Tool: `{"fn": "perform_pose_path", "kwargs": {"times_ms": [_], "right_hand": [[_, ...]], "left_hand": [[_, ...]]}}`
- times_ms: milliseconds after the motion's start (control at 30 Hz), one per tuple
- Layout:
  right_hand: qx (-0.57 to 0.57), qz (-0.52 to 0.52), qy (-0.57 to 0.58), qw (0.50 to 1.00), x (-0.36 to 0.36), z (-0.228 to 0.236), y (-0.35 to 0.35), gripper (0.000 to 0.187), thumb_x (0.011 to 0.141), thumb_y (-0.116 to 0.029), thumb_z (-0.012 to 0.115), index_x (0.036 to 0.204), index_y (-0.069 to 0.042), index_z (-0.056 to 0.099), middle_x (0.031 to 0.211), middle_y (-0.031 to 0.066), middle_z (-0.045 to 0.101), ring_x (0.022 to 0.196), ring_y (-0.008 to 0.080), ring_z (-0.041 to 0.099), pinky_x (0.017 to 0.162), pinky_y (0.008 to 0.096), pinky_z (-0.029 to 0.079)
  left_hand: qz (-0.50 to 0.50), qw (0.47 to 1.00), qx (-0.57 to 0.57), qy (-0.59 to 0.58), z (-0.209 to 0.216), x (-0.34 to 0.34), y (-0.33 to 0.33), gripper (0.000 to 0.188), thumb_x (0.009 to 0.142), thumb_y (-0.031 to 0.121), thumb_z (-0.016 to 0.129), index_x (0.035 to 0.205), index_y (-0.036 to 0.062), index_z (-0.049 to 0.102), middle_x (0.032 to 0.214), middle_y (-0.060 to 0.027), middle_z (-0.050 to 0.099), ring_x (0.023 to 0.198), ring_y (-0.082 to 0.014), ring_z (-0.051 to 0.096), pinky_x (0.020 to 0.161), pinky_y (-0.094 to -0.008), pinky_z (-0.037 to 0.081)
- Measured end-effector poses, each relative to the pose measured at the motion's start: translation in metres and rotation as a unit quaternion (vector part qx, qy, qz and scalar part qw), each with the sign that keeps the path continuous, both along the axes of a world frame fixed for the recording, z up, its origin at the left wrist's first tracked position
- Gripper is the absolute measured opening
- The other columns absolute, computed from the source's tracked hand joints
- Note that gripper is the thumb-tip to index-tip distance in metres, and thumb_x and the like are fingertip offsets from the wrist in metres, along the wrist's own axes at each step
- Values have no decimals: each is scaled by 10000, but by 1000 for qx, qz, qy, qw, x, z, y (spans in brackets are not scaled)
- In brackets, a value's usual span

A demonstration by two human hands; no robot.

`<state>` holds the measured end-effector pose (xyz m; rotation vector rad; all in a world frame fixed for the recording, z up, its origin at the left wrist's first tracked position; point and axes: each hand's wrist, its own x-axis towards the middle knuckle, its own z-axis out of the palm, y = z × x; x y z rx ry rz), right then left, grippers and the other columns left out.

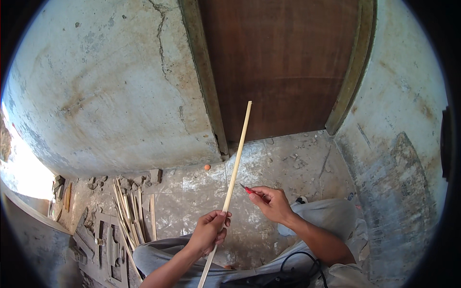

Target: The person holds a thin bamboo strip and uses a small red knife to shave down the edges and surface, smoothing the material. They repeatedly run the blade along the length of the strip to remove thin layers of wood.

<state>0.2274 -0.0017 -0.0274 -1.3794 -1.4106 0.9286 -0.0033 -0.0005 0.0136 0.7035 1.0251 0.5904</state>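
A long, pale wooden strip (236, 168) slants upward in front of me, its far end pointing at the door. My left hand (210, 232) is closed round its lower part, and the near end runs down past the picture's lower edge. To the right of the strip, my right hand (273, 203) grips a small knife (248, 190) with a red handle. The short dark blade points up and left toward the strip, and looks slightly apart from it. Part of the handle is hidden by the fingers.
Several loose wooden strips (129, 211) lie to my left, beside a grey slotted panel (108, 245). Rubble (154, 176) lines the cracked wall (120, 96). A small orange ball (207, 167) rests on the dusty tiled floor (192, 192). A brown door (283, 67) stands ahead. A black cable (300, 253) curves across my lap.
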Motion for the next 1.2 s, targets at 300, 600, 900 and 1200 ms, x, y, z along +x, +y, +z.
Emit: {"fn": "perform_pose_path", "kwargs": {"times_ms": [300,600,900,1200], "right_hand": [[164,47,-194,966,-8,1,-8,311,889,-285,719,1088,-47,717,759,135,676,620,294,655,564,357,513],[171,49,-249,952,-15,0,-13,291,883,-284,719,1069,-60,727,667,101,618,566,279,621,508,367,487],[143,61,-270,950,-17,-11,-14,310,898,-318,687,1094,-80,718,721,105,645,599,296,646,524,404,514],[144,37,-294,944,-21,-1,-14,283,855,-300,732,1042,-88,731,688,68,644,573,270,648,493,380,501]], "left_hand": [[5,1000,28,1,-32,-2,-6,243,1039,205,471,1115,14,602,775,-25,535,467,-88,403,407,-243,314],[-6,996,84,20,-43,0,-8,247,1046,193,482,1137,6,615,771,-1,531,485,-50,393,437,-213,315],[-16,997,78,22,-47,1,-12,257,1043,194,492,1140,-3,628,755,-1,552,479,-41,383,433,-218,300],[11,998,49,31,-39,1,-13,271,1040,189,498,1156,-9,643,701,-4,549,454,-46,378,405,-231,285]]}}
